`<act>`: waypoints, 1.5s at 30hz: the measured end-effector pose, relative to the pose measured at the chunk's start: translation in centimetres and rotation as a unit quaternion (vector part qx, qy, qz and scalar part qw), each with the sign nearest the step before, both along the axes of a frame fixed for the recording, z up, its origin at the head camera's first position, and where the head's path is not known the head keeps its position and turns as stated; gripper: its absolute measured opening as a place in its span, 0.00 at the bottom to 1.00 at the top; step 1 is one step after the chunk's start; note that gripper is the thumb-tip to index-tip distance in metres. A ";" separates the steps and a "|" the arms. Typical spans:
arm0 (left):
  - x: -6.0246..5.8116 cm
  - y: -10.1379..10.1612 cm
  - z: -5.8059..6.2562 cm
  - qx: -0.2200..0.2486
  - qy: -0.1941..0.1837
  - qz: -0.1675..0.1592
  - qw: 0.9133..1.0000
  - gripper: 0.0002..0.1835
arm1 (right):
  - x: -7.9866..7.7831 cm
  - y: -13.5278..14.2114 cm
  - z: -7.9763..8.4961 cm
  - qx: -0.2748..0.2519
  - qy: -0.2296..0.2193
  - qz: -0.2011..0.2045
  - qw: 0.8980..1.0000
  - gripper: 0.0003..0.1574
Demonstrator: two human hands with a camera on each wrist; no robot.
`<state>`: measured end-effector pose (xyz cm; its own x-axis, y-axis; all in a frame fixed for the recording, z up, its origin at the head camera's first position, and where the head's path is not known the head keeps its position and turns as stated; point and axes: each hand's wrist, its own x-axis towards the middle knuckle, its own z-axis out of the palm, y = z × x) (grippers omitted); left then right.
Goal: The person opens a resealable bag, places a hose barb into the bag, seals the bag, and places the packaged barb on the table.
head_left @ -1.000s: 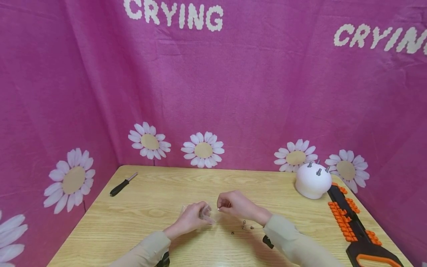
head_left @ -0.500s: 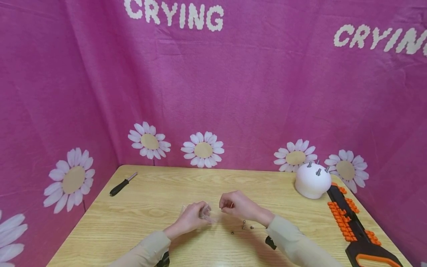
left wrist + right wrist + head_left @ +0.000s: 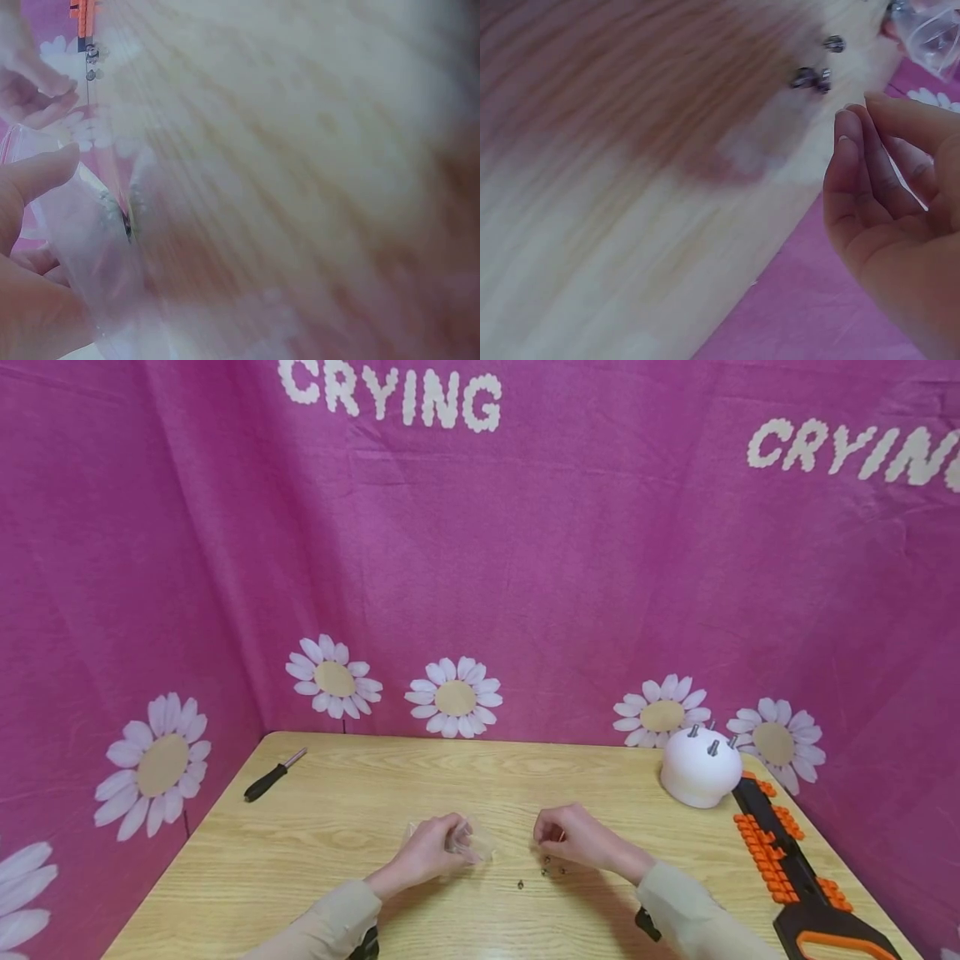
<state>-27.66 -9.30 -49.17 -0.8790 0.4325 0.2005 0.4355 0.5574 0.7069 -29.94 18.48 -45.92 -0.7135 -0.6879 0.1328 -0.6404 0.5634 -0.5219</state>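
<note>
My left hand (image 3: 429,852) grips a clear plastic bag (image 3: 480,842) a little above the table; in the left wrist view a small dark metal piece (image 3: 127,226) shows in the bag (image 3: 97,281). To the right, my right hand (image 3: 583,841) hovers by several small metal screws (image 3: 521,885), its fingers loosely bent. The right wrist view shows thumb and fingertips close together with nothing visible between them, just short of the screws (image 3: 804,78). How many pieces the bag contains cannot be made out.
A black-handled screwdriver (image 3: 264,782) lies at the table's left. Far right stands a white rounded object (image 3: 701,768) with metal studs on top. Beside it, a long black tool with orange parts (image 3: 787,852) runs along the right edge. Pink cloth (image 3: 480,568) hangs behind.
My right hand has moved right, from beside the bag's mouth toward the loose screws. The small shiny piece at its fingertips no longer shows there. My left hand and the bag stay nearly still.
</note>
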 end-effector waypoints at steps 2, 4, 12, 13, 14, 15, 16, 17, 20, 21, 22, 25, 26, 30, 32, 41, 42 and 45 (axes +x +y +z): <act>0.0 0.0 -0.1 -0.002 -0.001 -0.001 1.000 0.16 | 0.1 0.5 -0.2 -0.004 -0.005 0.001 1.000 0.03; -0.1 0.0 -0.1 -0.002 -0.002 0.000 1.000 0.16 | 0.1 0.9 -0.5 -0.009 -0.011 0.004 1.000 0.03; -0.1 -0.1 0.0 0.001 0.004 0.005 1.000 0.15 | 0.0 1.4 -1.3 -0.008 -0.031 0.009 0.999 0.06; -0.1 -0.1 0.0 0.000 0.004 0.005 1.000 0.15 | -0.1 1.4 -1.3 -0.008 -0.030 0.010 0.999 0.06; -0.1 -0.1 0.0 0.000 0.004 0.005 1.000 0.15 | -0.1 1.4 -1.4 -0.008 -0.030 0.011 0.999 0.06; 0.0 -0.1 0.0 0.000 0.004 0.004 1.000 0.15 | -0.1 1.5 -1.4 -0.008 -0.027 0.014 1.000 0.06; 0.0 0.0 0.0 0.000 0.004 0.004 1.000 0.15 | -0.1 1.5 -1.5 -0.008 -0.025 0.015 1.000 0.06; 0.0 0.0 0.0 0.001 0.004 0.004 1.000 0.15 | -0.1 1.4 -1.5 -0.007 -0.021 0.017 1.000 0.06; 0.0 0.0 -0.1 0.002 0.002 0.003 1.000 0.15 | 0.0 1.4 -1.5 -0.003 -0.008 0.020 1.000 0.05; -0.1 0.0 -0.1 0.003 0.002 0.003 1.000 0.15 | 0.0 1.4 -1.5 -0.001 -0.003 0.020 1.000 0.05; -0.1 0.0 -0.1 0.004 0.003 0.003 1.000 0.15 | 0.0 1.4 -1.5 0.000 -0.001 0.017 1.000 0.04; -0.1 0.0 -0.1 0.005 0.009 0.003 1.000 0.15 | 0.0 1.4 -1.4 0.004 0.009 0.012 1.000 0.04; -0.1 0.0 -0.2 0.005 0.010 0.002 1.000 0.15 | 0.0 1.4 -1.4 0.004 0.011 0.011 1.000 0.03; -0.2 0.0 -0.2 0.005 0.008 0.000 1.000 0.15 | 0.1 1.5 -1.4 0.006 0.018 0.015 1.000 0.03; -0.2 0.0 -0.2 0.006 0.004 -0.001 1.000 0.15 | 0.1 1.5 -1.4 0.007 0.021 0.018 1.000 0.03; -0.1 0.0 0.0 0.008 -0.002 -0.005 1.000 0.15 | -0.1 1.1 -1.6 -0.012 -0.011 0.013 1.000 0.04; -0.1 0.0 0.0 0.009 -0.003 -0.005 1.000 0.15 | -0.1 1.0 -1.5 -0.015 -0.012 0.010 1.000 0.04; 0.0 0.0 0.0 0.012 -0.008 -0.008 1.000 0.14 | 0.0 0.6 -1.1 -0.016 -0.005 -0.003 1.000 0.05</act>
